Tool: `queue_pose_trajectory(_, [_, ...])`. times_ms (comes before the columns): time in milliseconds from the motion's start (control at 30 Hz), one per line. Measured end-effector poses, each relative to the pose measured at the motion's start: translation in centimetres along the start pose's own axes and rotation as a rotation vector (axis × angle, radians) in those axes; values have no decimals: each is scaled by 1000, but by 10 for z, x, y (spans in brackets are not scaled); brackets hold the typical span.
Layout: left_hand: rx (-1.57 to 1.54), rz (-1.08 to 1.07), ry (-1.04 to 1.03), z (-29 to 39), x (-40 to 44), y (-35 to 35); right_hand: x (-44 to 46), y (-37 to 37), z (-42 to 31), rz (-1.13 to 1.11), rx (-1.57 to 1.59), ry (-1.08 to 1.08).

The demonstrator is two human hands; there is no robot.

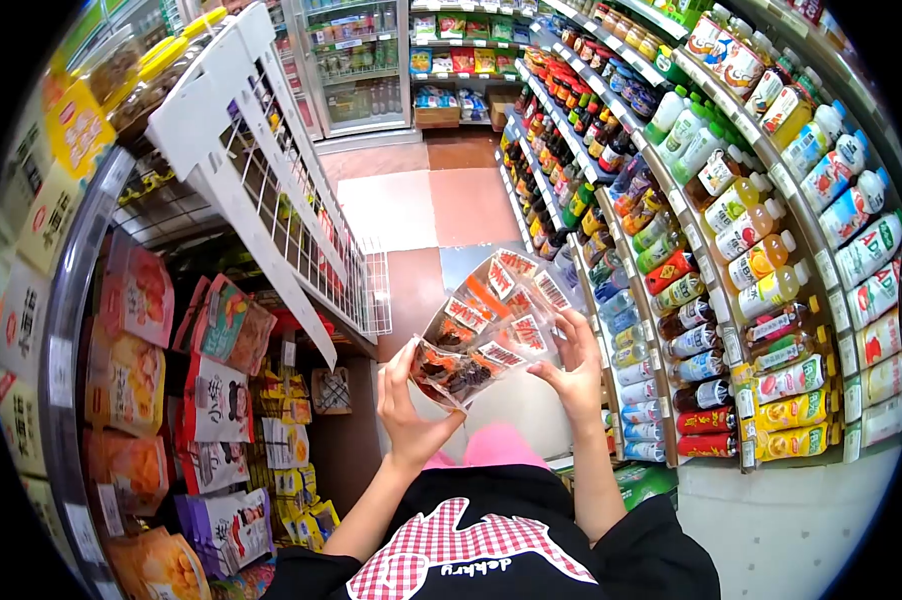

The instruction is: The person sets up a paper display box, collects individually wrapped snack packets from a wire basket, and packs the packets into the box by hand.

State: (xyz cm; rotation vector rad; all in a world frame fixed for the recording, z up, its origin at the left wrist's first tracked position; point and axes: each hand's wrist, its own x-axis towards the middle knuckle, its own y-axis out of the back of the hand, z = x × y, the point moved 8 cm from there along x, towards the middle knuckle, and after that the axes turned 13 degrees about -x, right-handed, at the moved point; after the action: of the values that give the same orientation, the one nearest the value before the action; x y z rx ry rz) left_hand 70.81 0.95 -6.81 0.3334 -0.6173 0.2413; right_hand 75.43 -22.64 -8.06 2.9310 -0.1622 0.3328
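Note:
Between my two hands, in front of my body, is a clear plastic pack of snacks (487, 330), held tilted. Inside show several small packets with red and white printing, an orange strip and dark pieces at the near end. My left hand (412, 412) grips the near left corner, its thumb along the lower edge. On the opposite side, my right hand (575, 372) is closed on the right edge, thumb toward me. The fingers beneath the pack are partly hidden.
Tall shelves of drinks (756, 270) rise close on my right. On my left hang snack bags (221, 410), beside a white wire rack (261, 150) that juts out. A tiled aisle (401, 210) leads ahead to a glass-door fridge (356, 70).

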Motion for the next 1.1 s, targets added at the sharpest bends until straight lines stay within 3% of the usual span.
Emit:
queue_pose_trajectory(333, [61,79,217,-87,64,-73,139,-17,71,-82,-73,14])
queue_pose_trajectory(633, [-42,335,573,-199,82,-170,285,-43,164,-470,-188,-11])
queue_pose_trajectory(833, [-256,627,761,-285,23,-195,306,-115,246,-744,-227,-87])
queue_pose_trajectory(967, [-303,756,860,-350,-24,-176,283,-181,347,-951,-215,-162])
queue_pose_trajectory(1100, [-557,879,910,-419,-54,-157,261,-240,434,-1069,-219,-294])
